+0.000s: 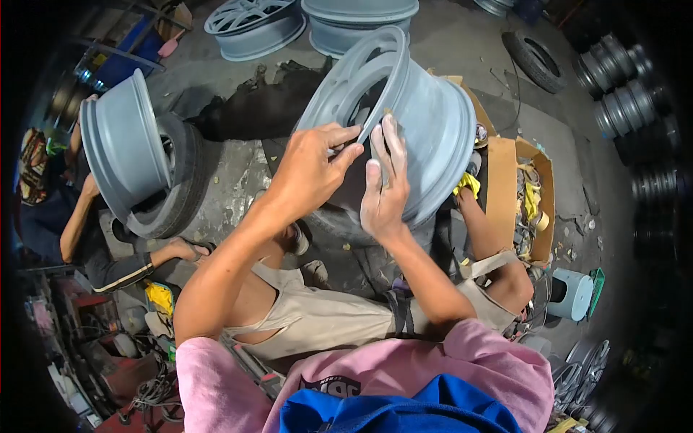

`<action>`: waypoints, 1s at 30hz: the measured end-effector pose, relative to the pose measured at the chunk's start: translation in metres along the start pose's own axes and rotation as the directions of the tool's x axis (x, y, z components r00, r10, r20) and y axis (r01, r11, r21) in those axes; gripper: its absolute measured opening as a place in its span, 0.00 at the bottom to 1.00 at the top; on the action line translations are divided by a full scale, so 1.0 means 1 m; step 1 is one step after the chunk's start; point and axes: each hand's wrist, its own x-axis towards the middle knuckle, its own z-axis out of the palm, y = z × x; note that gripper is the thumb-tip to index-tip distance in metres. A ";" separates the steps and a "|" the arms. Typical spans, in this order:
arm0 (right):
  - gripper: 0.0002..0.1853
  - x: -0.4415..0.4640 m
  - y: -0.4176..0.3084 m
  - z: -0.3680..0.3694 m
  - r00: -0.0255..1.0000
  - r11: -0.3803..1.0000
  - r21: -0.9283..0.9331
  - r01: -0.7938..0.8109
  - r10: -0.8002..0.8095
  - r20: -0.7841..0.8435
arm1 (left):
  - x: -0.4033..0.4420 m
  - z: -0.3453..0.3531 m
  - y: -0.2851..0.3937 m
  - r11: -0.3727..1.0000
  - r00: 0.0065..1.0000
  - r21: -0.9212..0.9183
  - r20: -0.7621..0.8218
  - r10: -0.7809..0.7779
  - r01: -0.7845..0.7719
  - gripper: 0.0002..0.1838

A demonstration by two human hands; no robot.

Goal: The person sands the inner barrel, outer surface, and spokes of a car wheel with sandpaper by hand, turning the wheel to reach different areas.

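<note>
A large grey wheel rim [433, 137] stands tilted in front of me, its spoked face turned to the left, with a dark tyre [339, 220] under it. My left hand [314, 166] is at the near edge of the spoked face, thumb and index finger closed near the rim's lip; whatever lies between them is too small to make out. Beside it, my right hand [388, 173] rests against the outer lip, fingers stretched upward and dusted with pale powder.
At the left, a co-worker's hands [90, 185] are by another grey rim [126, 141] on a tyre [184, 173]. A cardboard box [502, 195] with yellow cloth stands right. More rims [256, 32] lie ahead; a light-blue bucket [570, 294] is lower right.
</note>
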 end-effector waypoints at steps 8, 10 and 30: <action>0.28 0.197 0.116 0.019 0.869 0.867 0.098 -0.489 0.476 0.132 | -0.002 0.004 -0.001 0.997 0.996 -0.004 -0.051 0.074 -0.074 0.18; 0.29 0.212 0.128 0.021 0.742 0.748 0.039 -0.663 0.648 0.171 | -0.002 0.002 0.003 0.998 0.998 0.008 -0.031 0.063 -0.063 0.18; 0.33 0.250 0.215 0.047 0.714 0.651 0.308 -0.694 0.568 0.408 | -0.005 -0.029 -0.027 0.982 0.999 -0.186 0.050 0.003 0.006 0.14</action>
